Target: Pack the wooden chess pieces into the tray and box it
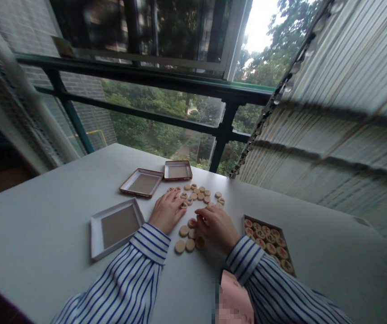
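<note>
Several round wooden pieces (200,196), some with red or black characters, lie loose on the white table (61,202). My left hand (167,210) rests over pieces at the left of the group, fingers spread, with a black-marked piece (184,205) at its fingertips. My right hand (217,226) is over the pieces at the right, its fingers bent and partly hidden; whether it grips one is unclear. Near its thumb and fingers sit a red-marked piece (192,222) and several plain ones (180,246).
At the right stands a box (289,252) filled with larger marked pieces. Three shallow trays or lids, a large one (97,238), a medium one (141,183) and a small one (177,170), lie at the left and back. A pink object (234,299) is at the near edge.
</note>
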### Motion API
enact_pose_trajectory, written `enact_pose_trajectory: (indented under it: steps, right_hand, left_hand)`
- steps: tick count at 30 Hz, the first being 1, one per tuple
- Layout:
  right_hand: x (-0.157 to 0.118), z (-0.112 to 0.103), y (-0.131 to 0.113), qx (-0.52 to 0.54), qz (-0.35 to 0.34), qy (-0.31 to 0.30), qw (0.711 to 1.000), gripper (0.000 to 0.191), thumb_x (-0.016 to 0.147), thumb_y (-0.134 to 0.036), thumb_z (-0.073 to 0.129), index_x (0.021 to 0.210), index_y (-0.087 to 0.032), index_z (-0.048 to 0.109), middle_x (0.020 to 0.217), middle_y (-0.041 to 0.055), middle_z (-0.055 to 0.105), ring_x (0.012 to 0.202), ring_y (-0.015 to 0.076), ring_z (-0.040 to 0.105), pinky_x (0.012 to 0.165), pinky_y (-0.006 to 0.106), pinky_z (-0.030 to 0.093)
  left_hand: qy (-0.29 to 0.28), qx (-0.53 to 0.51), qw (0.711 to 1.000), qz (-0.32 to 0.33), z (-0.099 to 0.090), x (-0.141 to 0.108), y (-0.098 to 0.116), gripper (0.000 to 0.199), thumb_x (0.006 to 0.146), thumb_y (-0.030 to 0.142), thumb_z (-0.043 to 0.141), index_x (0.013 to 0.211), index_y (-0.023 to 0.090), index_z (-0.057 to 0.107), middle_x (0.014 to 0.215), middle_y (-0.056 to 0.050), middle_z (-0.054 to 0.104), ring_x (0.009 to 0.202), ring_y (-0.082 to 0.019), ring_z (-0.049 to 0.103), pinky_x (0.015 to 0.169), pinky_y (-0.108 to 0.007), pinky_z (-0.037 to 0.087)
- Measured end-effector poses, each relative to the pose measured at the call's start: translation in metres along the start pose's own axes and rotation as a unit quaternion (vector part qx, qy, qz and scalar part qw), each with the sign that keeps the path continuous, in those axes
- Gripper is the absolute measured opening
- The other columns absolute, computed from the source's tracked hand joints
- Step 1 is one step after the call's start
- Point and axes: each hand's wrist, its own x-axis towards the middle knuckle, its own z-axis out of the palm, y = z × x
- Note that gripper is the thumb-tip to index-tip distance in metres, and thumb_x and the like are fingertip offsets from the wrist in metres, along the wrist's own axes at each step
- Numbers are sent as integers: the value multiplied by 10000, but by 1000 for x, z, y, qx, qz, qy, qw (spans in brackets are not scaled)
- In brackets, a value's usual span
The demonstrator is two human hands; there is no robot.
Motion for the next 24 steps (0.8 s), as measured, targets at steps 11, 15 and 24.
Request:
enact_pose_trajectory:
  steps: [11,15,24]
  right_hand:
    - [-2,3,4,10,5,7,1000,188,809,-217,453,920,-203,604,829,36,615,808,146,514,721,256,345]
    - [-3,4,3,6,6,5,1000,194,808,-214,453,935,-207,600,831,33,619,796,147,520,710,259,345]
    - [-5,0,-4,-8,3,-27,1000,223,831,-246,426,975,-216,593,855,43,621,831,153,538,704,267,339]
  left_hand:
    - [0,3,1000,-5,3,2,-3,289,756,332,512,997,209,614,1157,-100,518,1112,-262,414,918,-430,368]
    - [0,10,1000,-1,4,2,-4,282,751,340,516,981,217,623,1167,-102,508,1119,-264,412,919,-434,367]
    - [-8,1,1000,7,3,2,-4,249,742,333,526,936,219,631,1125,-91,531,1106,-263,427,911,-426,377]
